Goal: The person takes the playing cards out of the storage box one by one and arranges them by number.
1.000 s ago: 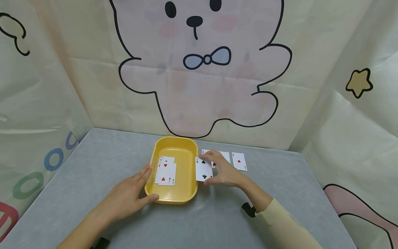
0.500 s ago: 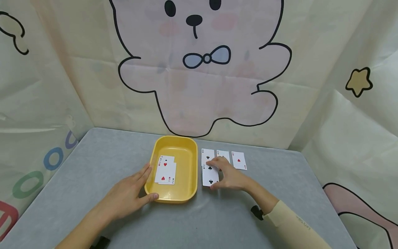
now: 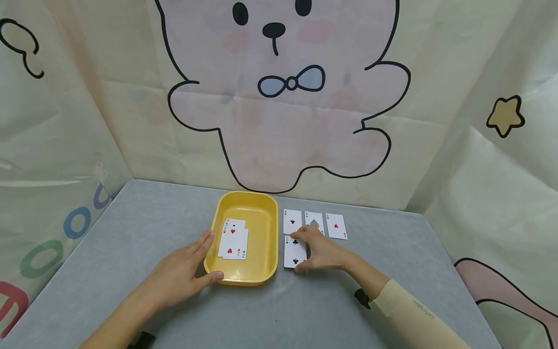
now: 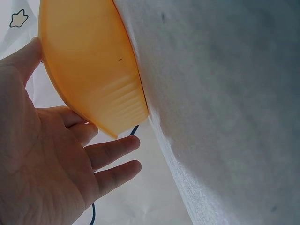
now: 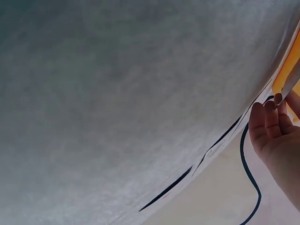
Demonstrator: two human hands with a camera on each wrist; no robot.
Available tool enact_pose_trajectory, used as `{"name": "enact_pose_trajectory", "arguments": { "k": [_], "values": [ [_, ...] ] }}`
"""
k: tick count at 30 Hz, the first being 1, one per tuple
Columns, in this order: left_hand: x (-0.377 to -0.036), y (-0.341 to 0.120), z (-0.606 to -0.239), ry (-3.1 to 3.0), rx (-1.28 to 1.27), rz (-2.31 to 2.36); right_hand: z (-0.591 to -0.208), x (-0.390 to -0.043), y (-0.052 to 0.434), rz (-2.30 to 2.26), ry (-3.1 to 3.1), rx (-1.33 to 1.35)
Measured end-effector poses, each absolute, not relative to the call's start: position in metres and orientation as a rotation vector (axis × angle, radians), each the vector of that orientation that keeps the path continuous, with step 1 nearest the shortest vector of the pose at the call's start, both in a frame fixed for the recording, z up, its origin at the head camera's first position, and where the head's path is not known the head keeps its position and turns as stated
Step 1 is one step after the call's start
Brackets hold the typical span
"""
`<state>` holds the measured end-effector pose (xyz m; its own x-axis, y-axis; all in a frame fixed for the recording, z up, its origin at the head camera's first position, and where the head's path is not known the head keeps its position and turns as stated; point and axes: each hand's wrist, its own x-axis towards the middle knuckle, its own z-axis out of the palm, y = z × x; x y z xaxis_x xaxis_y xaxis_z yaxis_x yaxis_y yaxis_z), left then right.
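Observation:
A two of clubs playing card [image 3: 294,252] is held by its edges between the thumb and fingers of my right hand [image 3: 322,249], just below the ace of clubs [image 3: 292,222]. I cannot tell whether it lies flat on the table. To the left is a yellow tray [image 3: 262,242] with overlapping cards [image 3: 234,242] inside, a two of hearts on top. My left hand [image 3: 178,274] touches the tray's near left rim with thumb and fingertips; its fingers [image 4: 112,152] are extended in the left wrist view. Only the card's edge [image 5: 291,82] shows in the right wrist view.
An ace of spades [image 3: 315,221] and an ace of hearts [image 3: 336,226] lie in a row right of the ace of clubs. The grey table [image 3: 270,320] ends at a printed cloth backdrop [image 3: 279,140], with cloth on both sides.
My right hand has brought the two of clubs from the tray's right rim rightward and toward me, uncovering the ace of clubs. The left hand and the tray have stayed put.

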<state>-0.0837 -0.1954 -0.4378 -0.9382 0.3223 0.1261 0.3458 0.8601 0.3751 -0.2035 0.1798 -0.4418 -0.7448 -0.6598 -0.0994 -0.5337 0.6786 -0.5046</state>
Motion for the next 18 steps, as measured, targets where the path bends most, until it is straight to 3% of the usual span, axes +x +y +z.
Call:
{"name": "enact_pose_trajectory", "arguments": {
  "k": [18],
  "values": [
    [-0.0835,-0.1962,-0.4383,-2.976,-0.527,-0.623,-0.4506,-0.2089,0.177,-0.477,2.681,-1.061]
  ]
}}
